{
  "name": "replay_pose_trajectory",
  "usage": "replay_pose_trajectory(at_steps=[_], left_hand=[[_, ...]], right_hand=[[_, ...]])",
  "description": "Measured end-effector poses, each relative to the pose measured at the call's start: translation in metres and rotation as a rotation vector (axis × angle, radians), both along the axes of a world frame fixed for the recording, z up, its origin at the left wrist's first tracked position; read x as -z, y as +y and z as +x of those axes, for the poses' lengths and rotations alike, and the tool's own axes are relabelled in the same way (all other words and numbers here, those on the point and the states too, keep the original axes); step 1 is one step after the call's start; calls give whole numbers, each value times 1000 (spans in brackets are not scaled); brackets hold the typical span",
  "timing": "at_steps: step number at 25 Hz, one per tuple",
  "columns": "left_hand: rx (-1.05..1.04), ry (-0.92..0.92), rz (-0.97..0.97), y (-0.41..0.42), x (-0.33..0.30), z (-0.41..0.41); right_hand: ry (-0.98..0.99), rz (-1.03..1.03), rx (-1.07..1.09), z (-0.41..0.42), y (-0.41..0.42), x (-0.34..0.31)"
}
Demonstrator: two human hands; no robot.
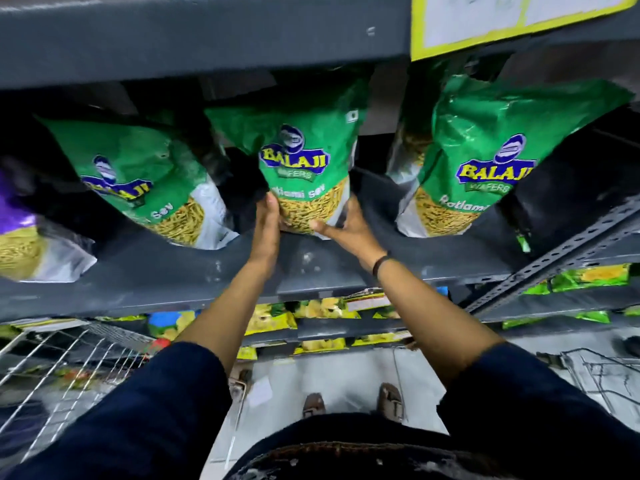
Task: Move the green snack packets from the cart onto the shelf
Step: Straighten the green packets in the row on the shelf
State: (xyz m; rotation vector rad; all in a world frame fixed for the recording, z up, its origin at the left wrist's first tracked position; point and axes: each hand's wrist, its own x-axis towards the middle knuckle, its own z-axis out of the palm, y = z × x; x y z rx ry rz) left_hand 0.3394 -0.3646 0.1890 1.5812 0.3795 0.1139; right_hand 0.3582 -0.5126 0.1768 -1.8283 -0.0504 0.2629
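Observation:
A green snack packet (301, 157) stands upright in the middle of the dark grey shelf (173, 271). My left hand (266, 223) grips its lower left side and my right hand (346, 230) grips its lower right corner. Another green packet (145, 174) leans on the shelf to the left, and a third green packet (485, 157) stands to the right. The wire cart (69, 362) is at the lower left, its contents blurred.
A purple packet (17, 237) lies at the shelf's far left. A yellow-edged sign (502, 22) hangs from the shelf above. Lower shelves hold yellow and green packets (311, 310). A perforated metal upright (554, 258) runs at the right. A second wire cart (595, 375) stands lower right.

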Motion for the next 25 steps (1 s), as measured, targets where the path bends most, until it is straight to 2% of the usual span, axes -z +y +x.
replay_pose_trajectory(at_steps=[3,6,8,10,12,13,15,18,21,23,25], left_hand=[[85,48,16,8,-2,-14],[40,78,54,2,-5,-25],[27,41,21,5,1,-27],[-110,-18,-15,16,14,-33],[-394,-57,-27,28,23,-53],[-543,-86,-20,36,24,-67],[-716,-156,35,57,22,-88],[-763,-132,-64,124,23,-66],[-565,-37,-122,190,36,-27],[-393,-51,-142,193,23,-11],[-275,-107,-185,183,6,-5]], right_hand=[[10,44,67,-8,7,6],[8,52,60,-14,6,10],[-41,83,130,-17,11,12],[-102,143,317,-31,20,17],[-182,106,507,-64,32,22],[-215,59,514,-81,41,27],[-233,-56,324,-107,65,24],[-247,-184,-92,-92,108,9],[-164,-176,-223,-48,150,-4],[-64,-117,-243,-20,168,-6],[-54,-90,-291,-7,180,-3]])
